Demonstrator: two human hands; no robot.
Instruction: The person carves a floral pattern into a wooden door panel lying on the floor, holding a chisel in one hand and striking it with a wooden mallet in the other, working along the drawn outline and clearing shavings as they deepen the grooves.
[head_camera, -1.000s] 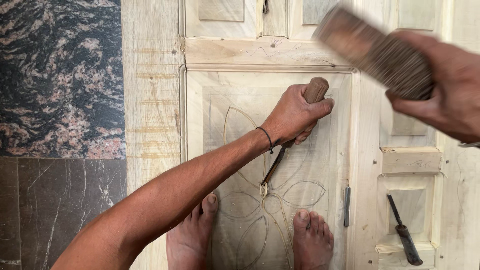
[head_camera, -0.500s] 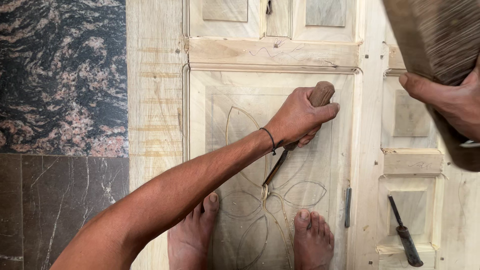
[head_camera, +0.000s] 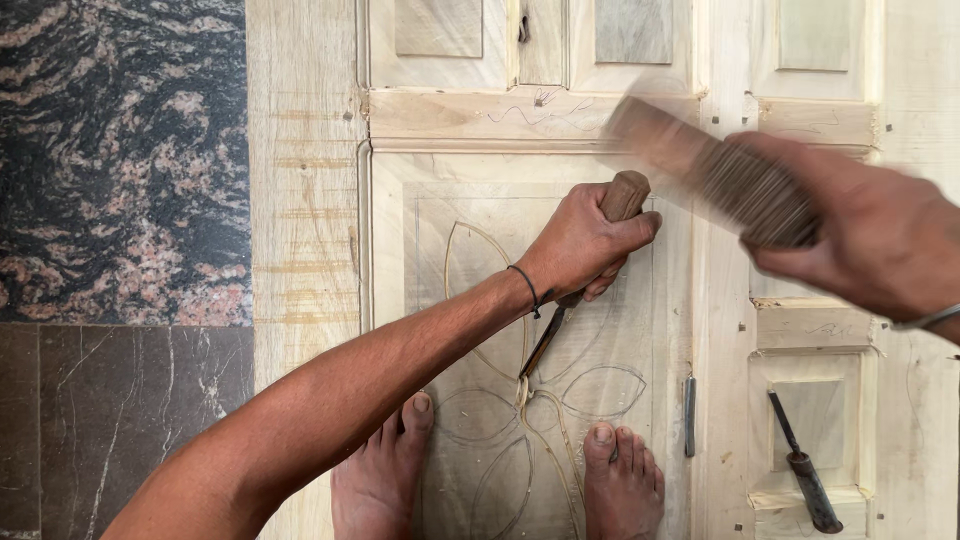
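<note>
Chisel is held aslant over the door panel, its long axis running from the wooden handle, far and right, down to the blade tip, near and left, set on the carved petal outline. The handle is wrapped by the curled fingers of the left hand. A mallet, blurred, is gripped in the closed right hand, just right of the handle's butt. Two bare feet are planted on the panel nearby.

Wood-handled chisel: steel blade tilted, tip set on carved petal outline near centre of door panel. Wooden mallet: ribbed block, motion-blurred, raised near panel's upper right corner.
</note>
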